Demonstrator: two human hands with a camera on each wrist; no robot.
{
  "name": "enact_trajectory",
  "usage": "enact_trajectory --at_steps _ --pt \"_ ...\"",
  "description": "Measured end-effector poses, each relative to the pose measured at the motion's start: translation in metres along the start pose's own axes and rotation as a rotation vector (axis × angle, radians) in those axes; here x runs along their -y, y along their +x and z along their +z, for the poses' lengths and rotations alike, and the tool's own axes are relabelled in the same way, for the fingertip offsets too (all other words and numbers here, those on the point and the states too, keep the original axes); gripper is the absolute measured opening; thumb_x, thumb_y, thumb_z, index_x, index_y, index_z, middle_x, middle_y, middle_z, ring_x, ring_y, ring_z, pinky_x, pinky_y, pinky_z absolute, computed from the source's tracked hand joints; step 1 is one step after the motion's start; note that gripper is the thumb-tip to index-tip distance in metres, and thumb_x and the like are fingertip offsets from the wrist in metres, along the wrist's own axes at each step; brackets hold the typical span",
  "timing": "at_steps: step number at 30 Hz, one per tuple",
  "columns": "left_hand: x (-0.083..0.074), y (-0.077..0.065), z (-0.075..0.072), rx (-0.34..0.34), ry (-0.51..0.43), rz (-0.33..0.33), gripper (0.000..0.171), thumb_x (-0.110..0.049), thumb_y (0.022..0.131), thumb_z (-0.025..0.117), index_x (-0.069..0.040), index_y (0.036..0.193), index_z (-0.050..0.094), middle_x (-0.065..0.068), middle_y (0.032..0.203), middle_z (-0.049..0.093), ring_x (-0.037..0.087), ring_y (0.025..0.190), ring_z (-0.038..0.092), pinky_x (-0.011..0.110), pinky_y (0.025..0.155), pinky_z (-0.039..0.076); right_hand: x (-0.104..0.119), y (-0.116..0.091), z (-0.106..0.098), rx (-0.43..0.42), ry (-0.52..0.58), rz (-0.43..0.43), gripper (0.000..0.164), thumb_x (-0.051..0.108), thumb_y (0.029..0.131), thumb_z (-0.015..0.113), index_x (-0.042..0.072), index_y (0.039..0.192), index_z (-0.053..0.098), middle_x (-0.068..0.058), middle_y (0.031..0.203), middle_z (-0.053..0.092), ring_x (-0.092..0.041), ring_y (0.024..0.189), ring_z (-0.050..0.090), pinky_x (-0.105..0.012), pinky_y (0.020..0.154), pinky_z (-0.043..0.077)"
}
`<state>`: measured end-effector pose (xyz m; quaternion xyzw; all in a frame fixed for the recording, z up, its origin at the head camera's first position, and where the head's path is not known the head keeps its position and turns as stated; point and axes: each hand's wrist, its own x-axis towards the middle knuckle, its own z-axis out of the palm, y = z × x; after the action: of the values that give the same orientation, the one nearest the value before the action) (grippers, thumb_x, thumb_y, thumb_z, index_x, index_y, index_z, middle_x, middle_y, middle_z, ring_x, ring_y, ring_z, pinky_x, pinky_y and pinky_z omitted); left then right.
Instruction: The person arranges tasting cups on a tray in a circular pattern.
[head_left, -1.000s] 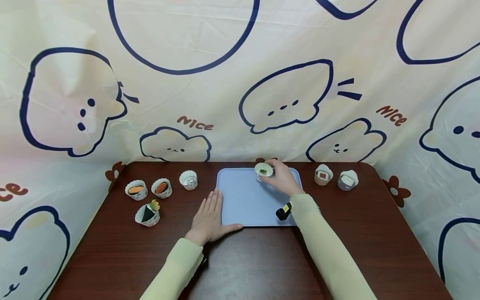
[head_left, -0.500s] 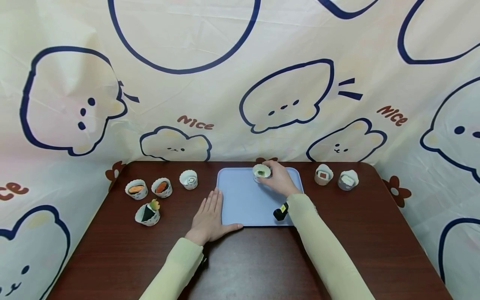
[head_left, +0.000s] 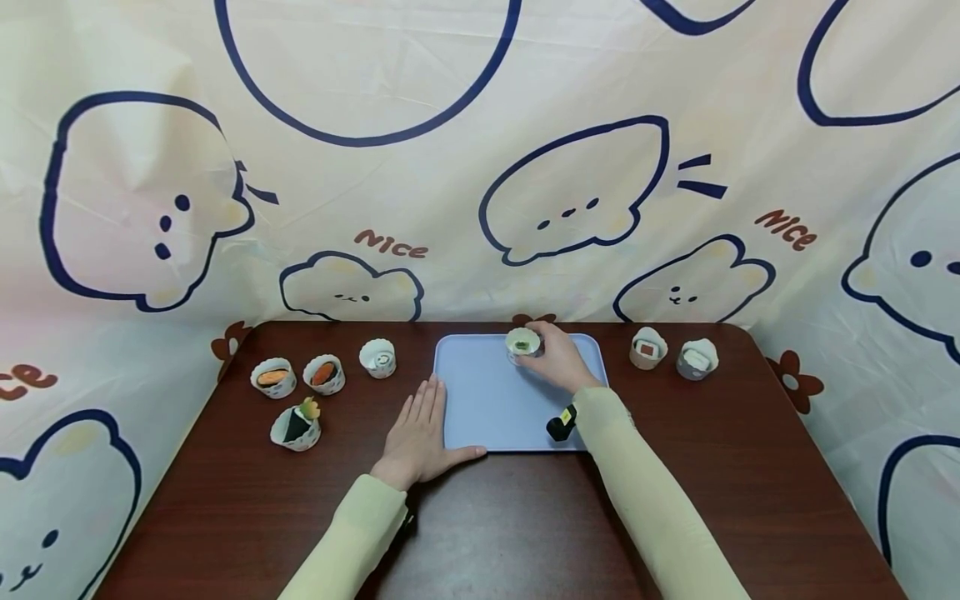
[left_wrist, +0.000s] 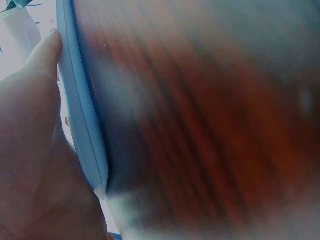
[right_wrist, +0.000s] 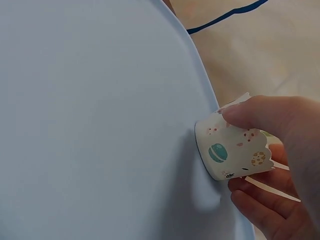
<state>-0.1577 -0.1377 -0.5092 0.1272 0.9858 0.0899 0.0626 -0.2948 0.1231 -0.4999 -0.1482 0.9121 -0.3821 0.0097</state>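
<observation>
A light blue tray (head_left: 487, 400) lies on the dark wooden table. Near its far edge my right hand (head_left: 561, 360) holds a patterned paper cup (right_wrist: 232, 145) between thumb and fingers; green and white food shows inside it in the head view. The cup's base is at the tray surface in the right wrist view, though whether it bears its weight there I cannot tell. My left hand (head_left: 420, 433) lies flat with straight fingers along the tray's left side, its thumb touching the near left corner. In the left wrist view, the thumb (left_wrist: 47, 50) is beside the tray rim (left_wrist: 82, 100).
Left of the tray stand paper cups with sushi-like pieces: an orange-topped one (head_left: 272, 379), a red-orange one (head_left: 324, 376), a white one (head_left: 377, 358) and a dark triangular one (head_left: 296, 427). Two more cups, one pinkish (head_left: 647, 349) and one grey (head_left: 697, 360), are at the right.
My right hand has shifted slightly left with the paper cup over the tray, then held nearly still for the last half second. The left hand has stayed in place.
</observation>
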Motion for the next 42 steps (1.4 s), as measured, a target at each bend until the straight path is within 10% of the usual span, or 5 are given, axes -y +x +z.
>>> enact_trajectory --at_steps 42 --pt "0.005 0.002 0.008 -0.027 -0.012 0.023 0.130 -0.092 0.079 0.045 0.004 0.161 0.014 0.022 0.167 0.009 0.035 0.153 0.010 0.049 0.121 0.014 -0.005 -0.024 -0.024 -0.028 0.000 0.002 0.079 0.033 0.086 0.085 0.003 0.148 0.047 -0.017 0.146 0.051 -0.038 0.128 0.054 -0.051 0.103 0.047"
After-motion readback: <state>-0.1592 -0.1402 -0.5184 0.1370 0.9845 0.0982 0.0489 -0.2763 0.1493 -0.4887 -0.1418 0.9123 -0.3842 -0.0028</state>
